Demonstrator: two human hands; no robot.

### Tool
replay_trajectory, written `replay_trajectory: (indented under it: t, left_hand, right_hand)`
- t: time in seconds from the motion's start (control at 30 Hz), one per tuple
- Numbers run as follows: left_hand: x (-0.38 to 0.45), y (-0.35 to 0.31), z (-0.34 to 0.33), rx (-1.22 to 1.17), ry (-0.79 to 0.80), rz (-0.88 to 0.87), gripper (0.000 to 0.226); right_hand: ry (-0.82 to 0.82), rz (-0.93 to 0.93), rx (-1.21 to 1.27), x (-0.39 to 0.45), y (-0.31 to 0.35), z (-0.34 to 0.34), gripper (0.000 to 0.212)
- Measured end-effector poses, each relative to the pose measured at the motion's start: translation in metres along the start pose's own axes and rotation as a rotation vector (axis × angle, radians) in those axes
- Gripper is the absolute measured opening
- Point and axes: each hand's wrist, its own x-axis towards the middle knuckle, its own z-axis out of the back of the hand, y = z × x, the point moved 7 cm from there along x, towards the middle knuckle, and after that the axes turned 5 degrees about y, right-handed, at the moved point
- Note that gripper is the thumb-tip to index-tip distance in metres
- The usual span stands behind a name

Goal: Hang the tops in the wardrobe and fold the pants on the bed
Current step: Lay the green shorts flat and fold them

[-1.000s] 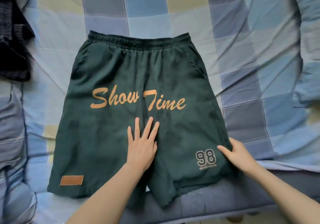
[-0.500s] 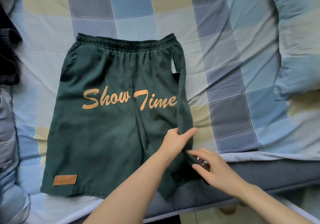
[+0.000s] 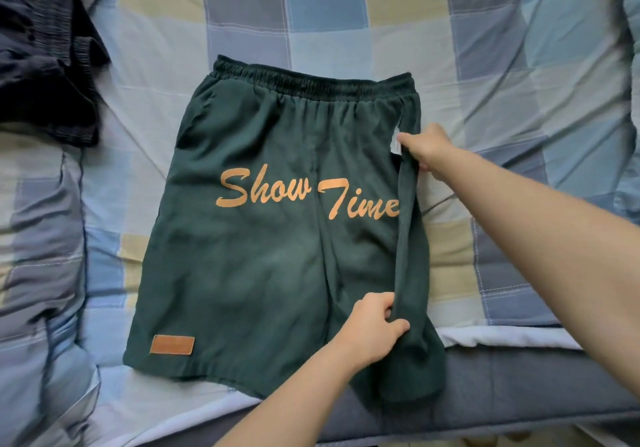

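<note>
Both hands clamped on green shorts mid-frame on bed: left hand at hem, right hand near waistband, lifting right edge, presumably to fold lengthwise.

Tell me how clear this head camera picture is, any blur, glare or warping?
Head view: the green shorts and their orange lettering read sharp; left hand and right hand are only slightly soft. The checked bedding bows toward the edges, a wide-angle effect, and smears at the left edge. Light is soft and even, no glare; the dark clothes lose detail in shade.
</note>
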Motion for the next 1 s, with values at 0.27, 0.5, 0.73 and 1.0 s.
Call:
replay_trajectory:
  t: [0.27,0.5,0.73,1.0]
  left_hand:
    - [-0.085,0.057,0.097,-0.131,-0.059,0.065,0.02]
    - [-0.182,0.143,0.22,-0.131,-0.422,0.192,0.016]
    - [-0.223,0.189,0.287,-0.066,-0.724,0.27,0.01]
    - [-0.217,0.203,0.304,0.066,-0.829,0.297,0.029]
  right_hand:
    - [-0.326,0.128,0.121,-0.02,0.086,-0.046,0.026]
    - [-0.045,0.264,0.216,-0.055,0.181,-0.158,0.02]
    - [-0.037,0.34,0.034,-0.057,0.227,-0.235,0.019]
    - [0.053,0.441,-0.309,-0.053,0.269,-0.282,0.026]
